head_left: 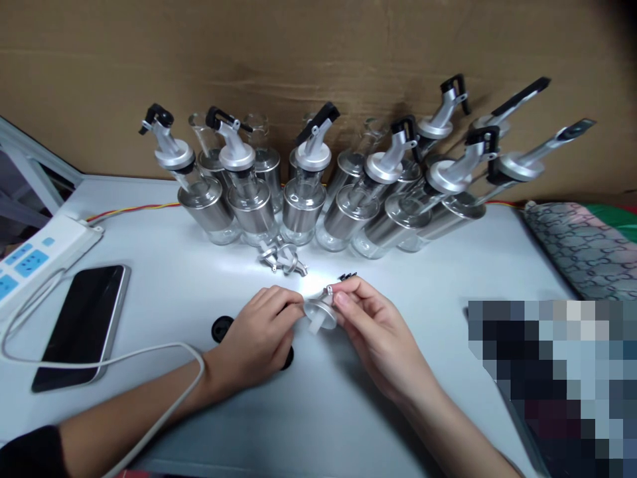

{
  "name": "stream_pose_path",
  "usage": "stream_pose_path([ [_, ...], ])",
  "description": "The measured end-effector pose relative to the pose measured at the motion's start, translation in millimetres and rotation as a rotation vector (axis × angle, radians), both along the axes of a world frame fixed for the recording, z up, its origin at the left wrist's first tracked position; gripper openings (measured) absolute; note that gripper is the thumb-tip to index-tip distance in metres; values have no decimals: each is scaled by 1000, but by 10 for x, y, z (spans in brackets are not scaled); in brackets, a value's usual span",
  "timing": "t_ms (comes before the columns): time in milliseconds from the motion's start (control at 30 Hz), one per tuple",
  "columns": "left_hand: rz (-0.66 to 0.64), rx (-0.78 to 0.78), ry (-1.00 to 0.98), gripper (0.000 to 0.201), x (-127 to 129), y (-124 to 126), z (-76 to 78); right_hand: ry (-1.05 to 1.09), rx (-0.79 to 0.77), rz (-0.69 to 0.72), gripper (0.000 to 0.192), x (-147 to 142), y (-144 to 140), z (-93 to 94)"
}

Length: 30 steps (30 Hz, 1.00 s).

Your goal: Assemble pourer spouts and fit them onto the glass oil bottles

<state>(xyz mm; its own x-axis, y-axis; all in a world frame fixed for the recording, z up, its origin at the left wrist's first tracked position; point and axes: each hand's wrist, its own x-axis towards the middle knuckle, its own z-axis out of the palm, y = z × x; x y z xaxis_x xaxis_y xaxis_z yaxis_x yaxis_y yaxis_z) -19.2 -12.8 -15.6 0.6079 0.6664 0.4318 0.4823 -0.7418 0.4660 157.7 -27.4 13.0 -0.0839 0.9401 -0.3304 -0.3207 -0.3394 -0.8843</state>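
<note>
Between my hands is a silver pour spout [321, 313] with a round flange and a pale stem pointing down. The thumb and fingers of my right hand [381, 328] pinch its narrow upper end. My left hand [259, 332] is closed, its fingertips at the left rim of the flange; the wrist is bent over the table. Black round parts lie around it: one [221, 328] to its left, another [287, 358] partly hidden beneath it. Several loose silver spouts [283, 257] lie in a small pile ahead, and tiny black pieces [347, 275] lie just beyond my right fingers.
Glass bottles with metal sleeves [303, 206] stand in rows along the cardboard backing [298, 53], several topped with spouts. On the left are a phone [82, 325], a power strip [34, 259] and a white cable [164, 348] across my forearm. Patterned fabric [582, 245] lies right.
</note>
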Motion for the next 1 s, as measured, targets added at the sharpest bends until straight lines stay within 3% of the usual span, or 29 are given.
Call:
stream_pose_path([
  [367, -37, 26, -221, 24, 4, 8, -6, -11, -18, 43, 26, 12, -15, 24],
  [533, -67, 31, -316, 24, -7, 1, -3, 51, 6, 125, 24, 11, -35, 10],
  [767, -61, -52, -300, 21, -25, -14, -18, 6, 70, 140, 21, 11, -35, 8],
  [1000, -34, -35, -206, 19, -19, -22, 10, -72, 129, 156, 19, 12, -11, 46],
])
